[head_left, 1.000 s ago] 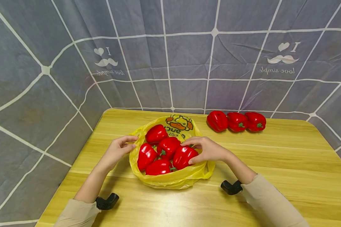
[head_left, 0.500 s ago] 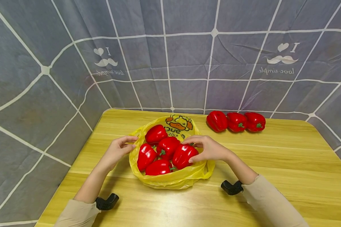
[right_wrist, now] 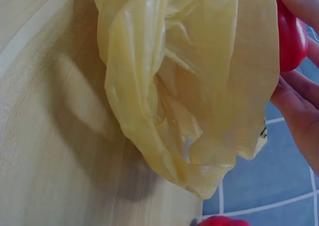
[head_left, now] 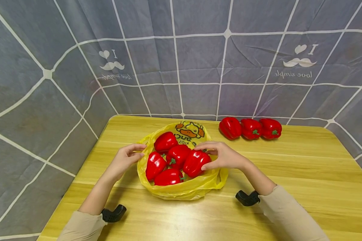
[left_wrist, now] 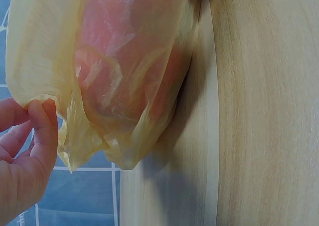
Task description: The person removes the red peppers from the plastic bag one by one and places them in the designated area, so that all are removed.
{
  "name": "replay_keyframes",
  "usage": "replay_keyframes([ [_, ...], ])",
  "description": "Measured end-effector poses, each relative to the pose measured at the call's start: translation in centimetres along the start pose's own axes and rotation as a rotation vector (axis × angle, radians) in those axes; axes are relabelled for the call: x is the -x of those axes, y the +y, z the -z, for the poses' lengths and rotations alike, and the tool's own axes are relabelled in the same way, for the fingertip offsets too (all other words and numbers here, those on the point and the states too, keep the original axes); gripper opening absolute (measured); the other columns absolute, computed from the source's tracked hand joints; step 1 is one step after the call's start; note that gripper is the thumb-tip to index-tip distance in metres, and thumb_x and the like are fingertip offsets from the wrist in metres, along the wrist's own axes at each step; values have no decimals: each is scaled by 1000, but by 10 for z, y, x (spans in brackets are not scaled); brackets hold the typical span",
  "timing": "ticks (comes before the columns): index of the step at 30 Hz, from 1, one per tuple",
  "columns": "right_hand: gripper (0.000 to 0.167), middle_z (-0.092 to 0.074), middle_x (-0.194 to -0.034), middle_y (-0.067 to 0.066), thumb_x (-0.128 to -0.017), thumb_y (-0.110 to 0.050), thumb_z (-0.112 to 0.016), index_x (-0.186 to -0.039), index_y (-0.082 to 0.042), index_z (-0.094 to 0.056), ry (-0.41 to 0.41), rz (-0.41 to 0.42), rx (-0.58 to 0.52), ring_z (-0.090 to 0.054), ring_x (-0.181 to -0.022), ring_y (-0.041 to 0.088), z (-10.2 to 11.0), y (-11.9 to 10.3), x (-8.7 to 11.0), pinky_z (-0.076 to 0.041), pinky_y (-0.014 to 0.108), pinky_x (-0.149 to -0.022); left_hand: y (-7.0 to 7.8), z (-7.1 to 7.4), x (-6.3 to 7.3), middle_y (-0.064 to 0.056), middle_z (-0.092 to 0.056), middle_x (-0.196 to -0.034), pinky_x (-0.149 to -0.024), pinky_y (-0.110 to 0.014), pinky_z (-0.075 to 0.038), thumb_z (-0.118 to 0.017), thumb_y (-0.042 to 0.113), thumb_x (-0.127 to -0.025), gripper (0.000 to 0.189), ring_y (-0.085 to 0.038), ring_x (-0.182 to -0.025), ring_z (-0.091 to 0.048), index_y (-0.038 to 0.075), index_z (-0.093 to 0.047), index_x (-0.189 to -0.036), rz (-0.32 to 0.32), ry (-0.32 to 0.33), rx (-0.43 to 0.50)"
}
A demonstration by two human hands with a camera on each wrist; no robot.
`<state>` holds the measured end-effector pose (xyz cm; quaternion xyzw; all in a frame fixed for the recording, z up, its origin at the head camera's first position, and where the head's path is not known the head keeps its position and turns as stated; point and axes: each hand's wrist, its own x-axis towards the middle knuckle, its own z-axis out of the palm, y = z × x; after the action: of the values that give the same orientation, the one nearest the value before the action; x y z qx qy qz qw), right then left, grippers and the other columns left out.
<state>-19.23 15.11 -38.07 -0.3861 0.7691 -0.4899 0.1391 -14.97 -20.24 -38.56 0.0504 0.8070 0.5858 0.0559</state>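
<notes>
A yellow plastic bag (head_left: 181, 193) printed with a duck stands with its mouth spread wide, several red bell peppers (head_left: 178, 155) inside. My left hand (head_left: 124, 162) pinches the left rim between thumb and fingers; the left wrist view shows the film gathered at the fingertips (left_wrist: 49, 109). At the bag's right side, my right hand (head_left: 224, 156) grips a glossy red bell pepper (head_left: 196, 163), thumb in front and fingers behind. In the right wrist view that bell pepper (right_wrist: 291, 39) shows above the rim, and part of it is hidden by the film.
Three more red bell peppers (head_left: 251, 129) lie in a row along the table's back edge, right of the bag. The wooden table (head_left: 289, 167) meets a grey curtain (head_left: 199, 63) with white lines. A bag handle loop (head_left: 221, 179) hangs at the right.
My right hand has raised its bell pepper slightly, and the pepper has tilted a little. The left hand stays on the rim.
</notes>
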Motion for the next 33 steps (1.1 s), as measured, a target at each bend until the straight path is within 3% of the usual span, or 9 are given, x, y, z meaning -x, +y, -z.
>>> replay_keyframes([
  [10, 56, -54, -128, 10, -71, -11, -81, -122, -5, -60, 45, 14, -28, -47, -120, 24, 4, -4, 1, -46, 30, -90, 1, 0, -1, -23, -54, -116, -78, -18, -48, -56, 2, -90, 34, -9, -85, -58, -12, -52, -121, -2, -4, 10],
  [33, 56, -57, -126, 9, -72, -7, -80, -123, -3, -59, 139, 41, 4, -50, -117, 23, 19, -17, 11, -48, 32, -88, 1, 1, 0, -25, -54, -117, -78, -19, -48, -56, 2, -90, 34, -12, -86, -57, -11, -52, -122, 1, -7, 6],
])
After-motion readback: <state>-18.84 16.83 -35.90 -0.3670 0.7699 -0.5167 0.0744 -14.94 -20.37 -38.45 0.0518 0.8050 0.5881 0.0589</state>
